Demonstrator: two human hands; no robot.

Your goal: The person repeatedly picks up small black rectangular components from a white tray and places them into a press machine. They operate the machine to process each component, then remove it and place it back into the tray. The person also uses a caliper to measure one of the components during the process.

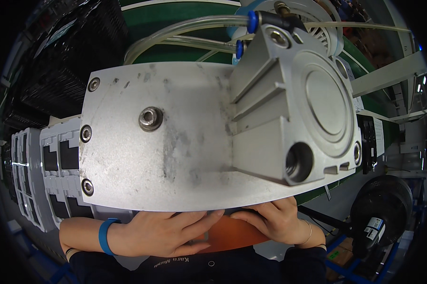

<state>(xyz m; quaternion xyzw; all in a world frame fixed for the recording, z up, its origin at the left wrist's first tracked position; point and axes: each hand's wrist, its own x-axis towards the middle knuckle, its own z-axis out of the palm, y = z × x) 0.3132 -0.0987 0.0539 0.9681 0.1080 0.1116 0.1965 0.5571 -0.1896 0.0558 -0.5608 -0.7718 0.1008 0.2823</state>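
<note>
A large silver metal plate with socket-head screws fills the middle, carrying a square pneumatic cylinder. Just past the plate's near edge, my left hand points to the right, its visible fingers stretched out and slightly apart. Opposite it, my right hand has bent fingers reaching under that edge, the thumb pointing left. The plate hides its fingertips and whatever they hold. Between and below both hands shows an orange surface; what it belongs to is unclear. A blue band circles my left wrist.
Clear air hoses with blue fittings run behind the plate to the cylinder. White trays with dark parts stand at left, under stacked black trays. A white fan stands far off on a green surface. A black round-headed device stands right.
</note>
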